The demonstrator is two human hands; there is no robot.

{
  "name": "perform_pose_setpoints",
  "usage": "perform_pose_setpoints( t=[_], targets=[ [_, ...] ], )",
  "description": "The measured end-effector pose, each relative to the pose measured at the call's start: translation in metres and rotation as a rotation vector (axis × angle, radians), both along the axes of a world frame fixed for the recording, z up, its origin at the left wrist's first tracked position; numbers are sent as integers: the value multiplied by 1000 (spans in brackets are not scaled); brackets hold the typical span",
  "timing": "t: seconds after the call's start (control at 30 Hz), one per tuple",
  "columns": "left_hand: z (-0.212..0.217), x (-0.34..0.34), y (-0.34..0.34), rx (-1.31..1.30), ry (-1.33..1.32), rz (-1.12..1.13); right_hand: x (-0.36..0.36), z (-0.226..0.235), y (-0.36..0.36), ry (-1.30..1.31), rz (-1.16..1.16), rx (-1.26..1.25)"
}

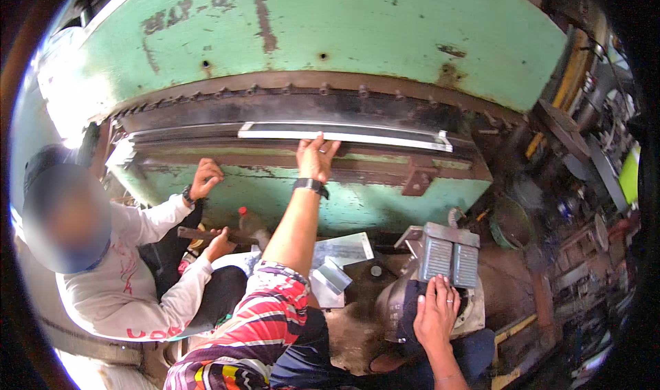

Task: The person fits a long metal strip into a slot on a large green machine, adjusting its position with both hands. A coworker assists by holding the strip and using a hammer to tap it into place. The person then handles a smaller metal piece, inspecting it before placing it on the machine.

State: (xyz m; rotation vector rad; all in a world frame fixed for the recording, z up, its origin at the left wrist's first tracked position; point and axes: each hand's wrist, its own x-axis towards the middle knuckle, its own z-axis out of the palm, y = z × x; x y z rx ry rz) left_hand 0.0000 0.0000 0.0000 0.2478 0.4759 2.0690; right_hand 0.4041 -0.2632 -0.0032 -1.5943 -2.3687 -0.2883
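My left hand [316,157] presses open fingers against the metal strip [344,135] in the green press [309,39]; my right hand [434,316] rests open on my knee [412,321].

Metal workshop: big worn green press machine [309,39], foot pedal [447,256], cut sheet metal [344,249], grimy floor [509,280].

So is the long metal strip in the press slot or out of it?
In. The metal strip lies along the green press slot, the left hand pressing its edge.
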Motion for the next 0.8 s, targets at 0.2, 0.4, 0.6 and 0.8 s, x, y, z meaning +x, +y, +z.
perform_pose_setpoints(
  t=[0.2,0.4,0.6,0.8],
  targets=[
    [20,-1,-17,-1,110,-16,-20,-11,-9,82,22,-10],
    [14,-5,-8,57,100,-12,-18,-11,-9,86,18,-5],
    [22,-1,-9,66,107,-17,-18,-8,-10,97,8,-4],
    [22,-9,-10,21,139,-15,-21,-7,-8,88,14,-8]
  ],
)
